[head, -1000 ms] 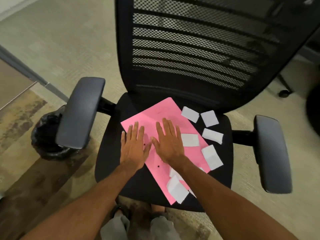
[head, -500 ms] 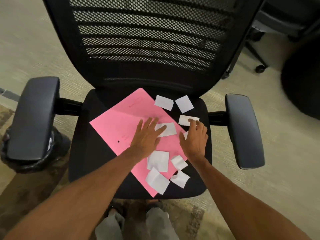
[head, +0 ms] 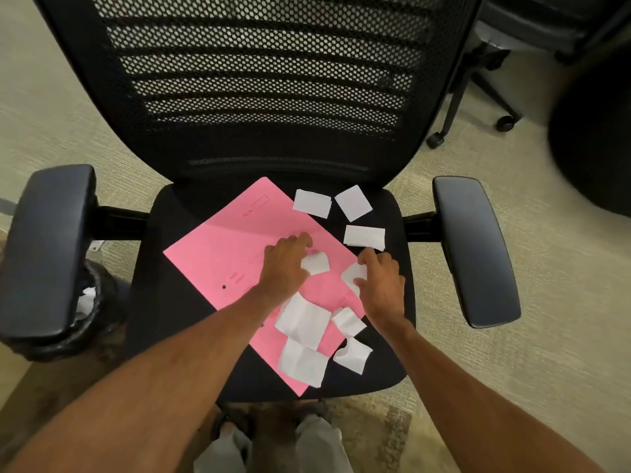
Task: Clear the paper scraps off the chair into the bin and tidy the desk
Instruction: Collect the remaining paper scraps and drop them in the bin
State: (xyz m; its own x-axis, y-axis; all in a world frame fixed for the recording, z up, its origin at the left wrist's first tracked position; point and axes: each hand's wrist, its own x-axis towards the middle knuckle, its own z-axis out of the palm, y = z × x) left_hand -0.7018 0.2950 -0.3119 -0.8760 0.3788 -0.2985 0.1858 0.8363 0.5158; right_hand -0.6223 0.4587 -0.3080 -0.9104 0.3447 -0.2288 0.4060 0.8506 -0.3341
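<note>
Item: paper scraps (head: pixel 304 319), loose across pink folder (head: pixel 218 261) and chair seat (head: pixel 170 302); left hand (head: pixel 285 268) and right hand (head: pixel 380 285) each curled on one piece; risk: light pieces slipping from the fingers or sliding off the folder onto carpet (head: pixel 512 370), short of the bin (head: pixel 99 302).

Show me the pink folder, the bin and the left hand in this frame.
pink folder (head: pixel 218 264), head view, bare left part of its cover.
bin (head: pixel 112 302), head view, its black liner.
left hand (head: pixel 285 268), head view, back of the hand.
</note>
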